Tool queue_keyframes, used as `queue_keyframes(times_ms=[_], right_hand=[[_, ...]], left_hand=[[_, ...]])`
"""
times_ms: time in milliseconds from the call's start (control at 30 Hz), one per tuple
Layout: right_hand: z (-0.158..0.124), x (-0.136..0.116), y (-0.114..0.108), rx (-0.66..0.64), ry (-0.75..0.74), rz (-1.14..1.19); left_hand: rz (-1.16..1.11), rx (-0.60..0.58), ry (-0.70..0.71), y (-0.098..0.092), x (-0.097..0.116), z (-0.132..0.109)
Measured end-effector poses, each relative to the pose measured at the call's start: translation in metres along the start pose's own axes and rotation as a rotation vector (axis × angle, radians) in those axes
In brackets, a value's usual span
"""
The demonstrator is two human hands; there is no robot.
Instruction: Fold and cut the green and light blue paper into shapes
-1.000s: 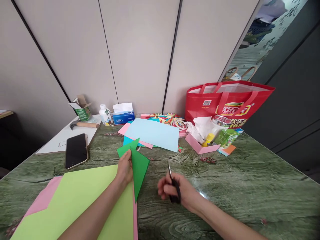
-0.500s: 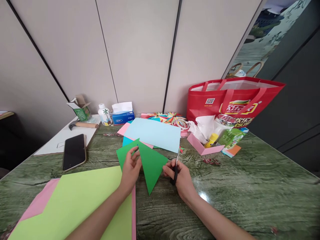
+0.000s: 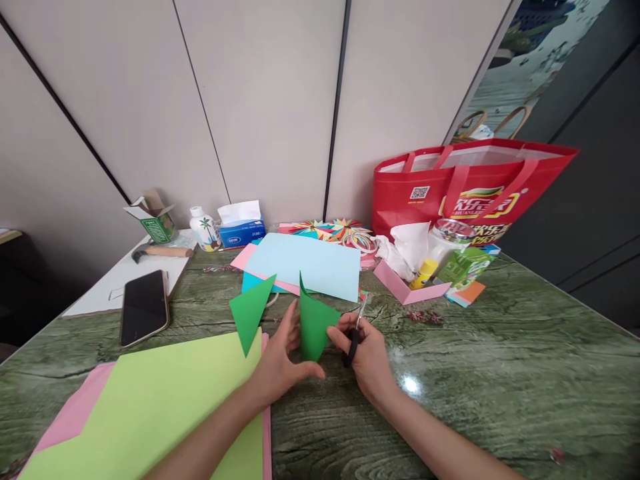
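Note:
A folded piece of green paper (image 3: 315,330) stands in front of me, its left side curved up to a point. My right hand (image 3: 366,343) pinches its right corner between thumb and fingers. That same hand also holds black-handled scissors (image 3: 353,340), blades pointing up and away. At the paper's left is my left hand (image 3: 283,363), thumb stretched out and fingers apart; some fingertips are hidden behind the paper, so I cannot tell whether they touch it. A second green piece (image 3: 251,313), roughly triangular, lies left of that hand, partly over the light green sheet (image 3: 175,400).
Light blue paper (image 3: 310,263) lies behind my hands. A phone (image 3: 145,308), hammer (image 3: 165,251), bottle (image 3: 204,230) and tissue pack (image 3: 243,232) are at left. A glue stick (image 3: 424,273) in a pink paper tray (image 3: 400,288), a jar (image 3: 450,243) and a red bag (image 3: 400,200) are at right.
My left hand has let go of the smaller green piece, which now lies at left, and has opened beside the larger one. The larger green paper has curled upright in my right hand.

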State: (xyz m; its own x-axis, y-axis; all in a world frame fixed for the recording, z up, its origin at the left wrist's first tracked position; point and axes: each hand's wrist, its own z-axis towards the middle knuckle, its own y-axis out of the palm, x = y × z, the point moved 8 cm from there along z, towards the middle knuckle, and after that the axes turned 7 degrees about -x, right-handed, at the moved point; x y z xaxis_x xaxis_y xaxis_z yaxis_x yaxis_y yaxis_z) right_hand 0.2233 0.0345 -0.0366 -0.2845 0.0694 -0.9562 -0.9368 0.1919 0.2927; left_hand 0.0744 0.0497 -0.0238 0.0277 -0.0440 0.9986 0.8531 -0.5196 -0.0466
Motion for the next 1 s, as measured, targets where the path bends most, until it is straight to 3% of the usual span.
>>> queue_keyframes(times_ms=[167,333,600,1000], right_hand=[[-0.005,-0.005,0.013,-0.112,-0.006,-0.087],[-0.005,-0.006,0.019,-0.166,0.012,-0.093],[0.001,-0.001,-0.001,0.039,-0.007,-0.020],[0.004,0.004,-0.006,0.079,-0.007,0.058]], left_hand=[[0.131,0.011,0.005,0.000,-0.007,-0.003],[-0.145,0.002,-0.037,-0.001,-0.005,0.000],[-0.570,0.306,-0.103,-0.028,-0.006,-0.002],[-0.666,0.244,-0.075,-0.024,-0.003,0.002]])
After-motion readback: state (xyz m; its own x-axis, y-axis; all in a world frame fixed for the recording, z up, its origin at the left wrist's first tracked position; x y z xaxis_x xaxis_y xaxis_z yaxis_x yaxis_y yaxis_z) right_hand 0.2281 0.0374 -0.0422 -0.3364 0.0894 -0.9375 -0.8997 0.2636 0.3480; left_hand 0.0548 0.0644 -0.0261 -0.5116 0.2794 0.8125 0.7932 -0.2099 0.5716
